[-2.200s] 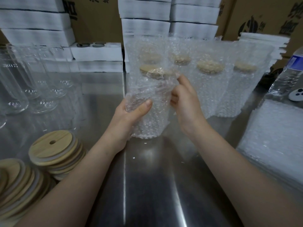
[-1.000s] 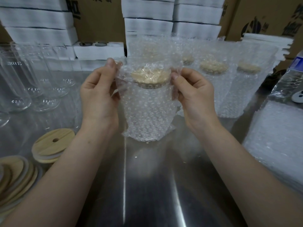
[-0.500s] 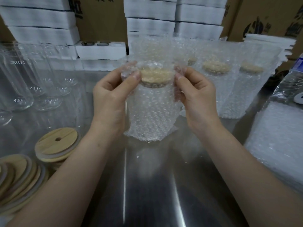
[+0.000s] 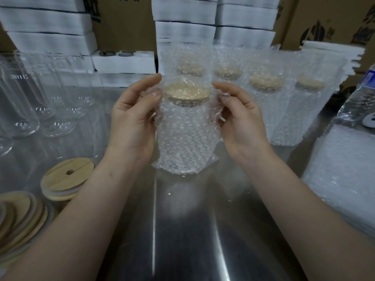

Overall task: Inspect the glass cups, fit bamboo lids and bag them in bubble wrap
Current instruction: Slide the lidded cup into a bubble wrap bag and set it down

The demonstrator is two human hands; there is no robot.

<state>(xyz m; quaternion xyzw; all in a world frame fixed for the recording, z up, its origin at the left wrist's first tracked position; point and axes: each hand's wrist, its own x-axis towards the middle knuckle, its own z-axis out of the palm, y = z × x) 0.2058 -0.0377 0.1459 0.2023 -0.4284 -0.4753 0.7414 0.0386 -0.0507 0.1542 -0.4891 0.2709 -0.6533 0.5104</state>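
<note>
Both hands, left (image 4: 133, 120) and right (image 4: 240, 122), pinched the bag (image 4: 185, 138) at its upper sides; it stood upright between them on the table (image 4: 182, 230), lid (image 4: 187, 93) showing through clear bubbles.

A person's left hand (image 4: 132, 118) and right hand (image 4: 241, 120) pinch the upper sides of a bubble-wrap bag (image 4: 182, 161) that stands upright on a steel table (image 4: 192, 230). Inside it is a glass cup (image 4: 185, 126) — its bamboo lid (image 4: 187, 93) shows through the film near the top. Behind stand 4 bagged cups (image 4: 265, 110), each lidded. At left, empty glass cups (image 4: 58, 110) stand together, and loose bamboo lids (image 4: 65, 179) lie stacked near the table's front edge. A pile of flat bubble-wrap bags (image 4: 345, 179) lies at right, beside a plastic water bottle (image 4: 357, 102) — white foam trays (image 4: 50, 27) and cardboard boxes (image 4: 125, 21) are stacked along the back.
</note>
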